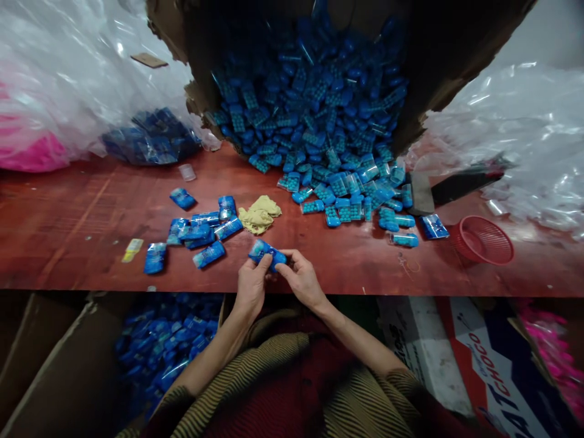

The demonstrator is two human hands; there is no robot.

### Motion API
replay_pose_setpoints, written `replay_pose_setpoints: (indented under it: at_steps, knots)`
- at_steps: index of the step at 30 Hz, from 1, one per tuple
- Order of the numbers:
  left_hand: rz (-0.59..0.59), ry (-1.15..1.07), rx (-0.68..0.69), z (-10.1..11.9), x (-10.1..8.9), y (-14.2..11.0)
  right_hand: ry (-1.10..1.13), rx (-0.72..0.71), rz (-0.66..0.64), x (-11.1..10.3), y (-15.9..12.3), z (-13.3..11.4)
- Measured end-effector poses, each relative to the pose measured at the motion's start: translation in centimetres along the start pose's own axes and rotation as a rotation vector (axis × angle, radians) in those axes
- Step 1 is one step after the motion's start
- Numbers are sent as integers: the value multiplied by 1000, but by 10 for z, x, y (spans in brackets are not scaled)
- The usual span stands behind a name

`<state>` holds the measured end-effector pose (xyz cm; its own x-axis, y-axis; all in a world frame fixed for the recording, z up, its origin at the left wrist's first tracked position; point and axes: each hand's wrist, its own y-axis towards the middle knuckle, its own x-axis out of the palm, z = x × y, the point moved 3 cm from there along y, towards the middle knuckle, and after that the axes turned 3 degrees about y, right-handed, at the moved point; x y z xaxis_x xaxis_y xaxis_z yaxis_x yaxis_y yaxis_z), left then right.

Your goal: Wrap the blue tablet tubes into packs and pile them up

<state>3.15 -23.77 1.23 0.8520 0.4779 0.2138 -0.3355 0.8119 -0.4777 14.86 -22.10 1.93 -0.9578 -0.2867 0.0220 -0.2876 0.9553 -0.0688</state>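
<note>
Between my two hands, just above the table's front edge, is a small blue printed packet (266,253). My left hand (252,283) grips its near left side, thumb on top. The fingers of my right hand (302,278) pinch its right end. To the left lie several similar blue packets (197,233) in a loose group, with another packet (155,258) nearer the edge. A crumpled pale yellow cloth (260,214) rests just beyond my hands. Farther off, clear-and-blue containers of small blue balls (344,201) spill out across the table.
A torn cardboard box (424,73) full of these containers lies tipped at the back. On the right stand a red plastic basket (484,240) and a single blue packet (433,226). Clear plastic bags (515,121) crowd both sides. An open carton (59,371) sits below the table.
</note>
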Motion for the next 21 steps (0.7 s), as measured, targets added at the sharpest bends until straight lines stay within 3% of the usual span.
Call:
replay_pose_setpoints:
  at_steps: [3,5,8,10,12,14,16,18,21]
  knots:
    - [222,271,174,20,-44,12,-148,-89,-101,7,16,-9]
    - [438,530,393,40,-73,18,-324,-171,-114,8,36,-13]
    - [695,923,640,63,-91,21,-624,-256,-89,11,76,-15]
    - [673,1117,739,68,-83,28,-812,-258,-86,18,103,-14]
    - [526,1253,787,64,-64,39,-954,-237,-128,27,125,-11]
    - [394,1332,777,54,-46,51,-1044,-202,-165,34,141,-7]
    - [334,1357,750,43,-32,63,-1120,-256,-176,39,152,-2]
    - [304,1346,783,35,-21,74,-1126,-279,-101,41,161,2]
    - [248,1331,818,27,-8,83,-1066,-204,53,41,165,4]
